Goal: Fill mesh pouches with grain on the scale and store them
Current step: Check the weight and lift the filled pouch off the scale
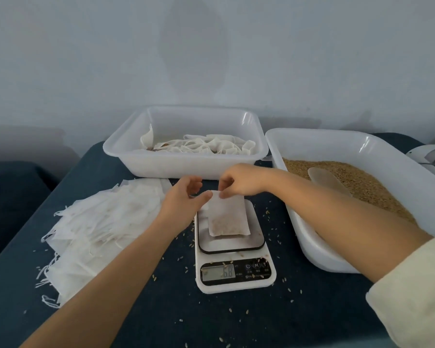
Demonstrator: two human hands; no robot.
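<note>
While the pouch rests on the scale, both hands' fingers pinch its top edge — closed.

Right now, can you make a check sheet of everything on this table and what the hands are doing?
Surface: dark blue cloth tabletop, sprinkled with loose grains.
Job's things: mesh pouch, part filled with grain, lies on the scale; display lit, digits unclear. Grain tray on the right holds grain and a scoop. Rear tray holds pouches.
Clutter: pile of empty pouches on the left.
Hands: left hand and right hand both pinch the pouch's top edge.
Cables: nothing seen.
Surroundings: plain pale wall behind.
</note>
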